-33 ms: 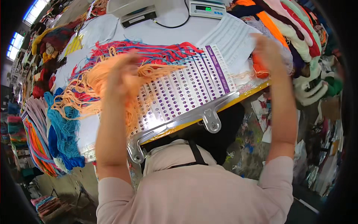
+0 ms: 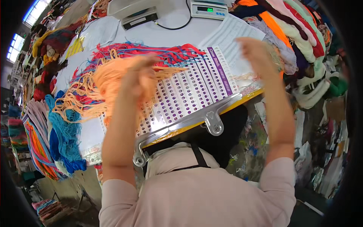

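A hank of peach yarn [image 2: 109, 73] lies over the left part of a white card [image 2: 177, 92] with rows of punched holes and a purple stripe. My left hand [image 2: 141, 75] is closed around part of this yarn. Peach strands run from there to a hole row. Red and blue threads [image 2: 166, 51] are looped through holes along the card's far side. Off to the right, above a printed paper sheet [image 2: 230, 36], my right hand [image 2: 255, 55] is raised with its fingers curled together; motion blurs it, and what it pinches is too small to make out.
Metal clips [image 2: 214, 123] grip the table's near edge. At the back stand a digital scale [image 2: 209, 9] and a clear tray [image 2: 130, 7]. Coloured yarn hanks [image 2: 291, 30] pile up on the right; blue yarn [image 2: 66, 121] hangs over the left edge.
My right hand has moved left and slightly nearer, now over the paper sheet. My left hand has shifted a little to the right with the peach yarn.
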The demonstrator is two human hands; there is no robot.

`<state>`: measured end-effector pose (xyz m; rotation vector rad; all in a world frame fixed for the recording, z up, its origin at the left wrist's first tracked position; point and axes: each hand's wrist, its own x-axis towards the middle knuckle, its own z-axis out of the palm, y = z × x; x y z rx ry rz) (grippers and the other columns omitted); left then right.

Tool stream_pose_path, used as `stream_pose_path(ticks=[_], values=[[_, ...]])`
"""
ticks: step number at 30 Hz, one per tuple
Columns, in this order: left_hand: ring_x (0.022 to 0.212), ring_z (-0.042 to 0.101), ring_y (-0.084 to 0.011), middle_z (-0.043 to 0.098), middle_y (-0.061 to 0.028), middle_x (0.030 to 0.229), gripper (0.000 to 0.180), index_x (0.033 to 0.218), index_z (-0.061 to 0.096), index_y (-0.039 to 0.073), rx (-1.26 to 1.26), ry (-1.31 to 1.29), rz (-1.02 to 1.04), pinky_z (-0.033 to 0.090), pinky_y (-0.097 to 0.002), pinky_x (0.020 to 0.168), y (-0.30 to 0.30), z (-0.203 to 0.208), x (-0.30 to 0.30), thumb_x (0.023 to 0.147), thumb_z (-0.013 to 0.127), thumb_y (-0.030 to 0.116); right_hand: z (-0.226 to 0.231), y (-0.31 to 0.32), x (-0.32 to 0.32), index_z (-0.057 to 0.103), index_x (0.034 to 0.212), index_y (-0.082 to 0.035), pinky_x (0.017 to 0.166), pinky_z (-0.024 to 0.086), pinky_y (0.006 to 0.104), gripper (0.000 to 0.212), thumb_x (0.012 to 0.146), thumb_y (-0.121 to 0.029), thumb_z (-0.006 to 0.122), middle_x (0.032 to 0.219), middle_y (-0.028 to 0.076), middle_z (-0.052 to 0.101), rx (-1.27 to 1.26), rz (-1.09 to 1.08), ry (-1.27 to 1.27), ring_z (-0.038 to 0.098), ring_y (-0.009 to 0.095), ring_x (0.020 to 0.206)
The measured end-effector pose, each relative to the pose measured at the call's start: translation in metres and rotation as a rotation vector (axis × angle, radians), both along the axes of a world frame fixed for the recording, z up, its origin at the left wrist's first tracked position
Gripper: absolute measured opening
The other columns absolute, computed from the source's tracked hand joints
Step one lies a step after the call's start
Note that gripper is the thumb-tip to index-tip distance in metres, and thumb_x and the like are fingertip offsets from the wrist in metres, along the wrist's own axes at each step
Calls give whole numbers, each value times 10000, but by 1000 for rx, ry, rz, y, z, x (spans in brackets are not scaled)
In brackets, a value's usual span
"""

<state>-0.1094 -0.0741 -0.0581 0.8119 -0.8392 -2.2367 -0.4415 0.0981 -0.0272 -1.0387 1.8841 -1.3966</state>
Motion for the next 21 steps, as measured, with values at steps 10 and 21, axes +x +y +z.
stream_pose_path(ticks=[10,21], values=[[649,608,-166,641,-136,825,195,954,609,-107,-214,-394,-197,489,-260,564,35,-64,-103,848,578,53,-129,-69,85,709,790,-50,593,484,328,170,741,-211,681,703,85,681,88,-9,212,637,196,602],[532,575,-163,604,-108,646,93,725,616,-62,-269,-491,-197,448,-268,451,25,-71,-120,790,603,4,-131,-53,85,702,799,-20,656,495,325,195,748,-207,684,811,99,680,-210,18,210,650,214,717]])
